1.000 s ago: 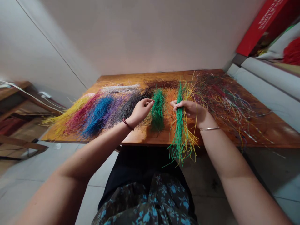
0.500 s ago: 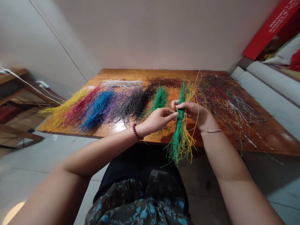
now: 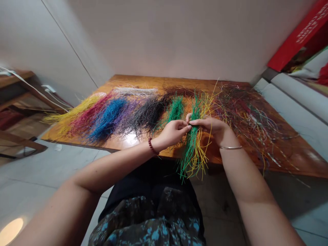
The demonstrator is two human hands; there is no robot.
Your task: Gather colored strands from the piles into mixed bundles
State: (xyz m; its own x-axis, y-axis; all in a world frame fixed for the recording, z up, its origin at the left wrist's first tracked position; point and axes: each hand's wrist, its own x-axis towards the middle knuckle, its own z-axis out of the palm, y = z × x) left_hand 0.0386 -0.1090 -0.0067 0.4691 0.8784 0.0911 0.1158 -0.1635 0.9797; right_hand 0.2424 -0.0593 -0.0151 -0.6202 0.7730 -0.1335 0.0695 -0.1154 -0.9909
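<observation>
A bundle of green strands (image 3: 190,147) with yellow strands (image 3: 200,153) along its right side hangs past the table's front edge. My right hand (image 3: 207,124) is wrapped round this bundle near its middle, thumb in front. At the bundle's left side, my left hand (image 3: 176,131) pinches with thumb and forefinger, close to my right fingertips. What lies between those left fingertips is too small to tell. Just behind my left hand, a smaller green pile (image 3: 176,108) rests on the wooden table (image 3: 138,79).
Left of the green pile lie black (image 3: 148,114), purple (image 3: 128,111), blue (image 3: 109,118), crimson (image 3: 85,114) and yellow piles (image 3: 69,112). White strands (image 3: 135,91) lie behind. Mixed loose strands (image 3: 252,119) spread on the right. A red box (image 3: 294,37) stands at the upper right.
Both hands have shifted slightly left with the green and yellow bundle, and their fingertips are closer together. The bundle's lower ends have swung left.
</observation>
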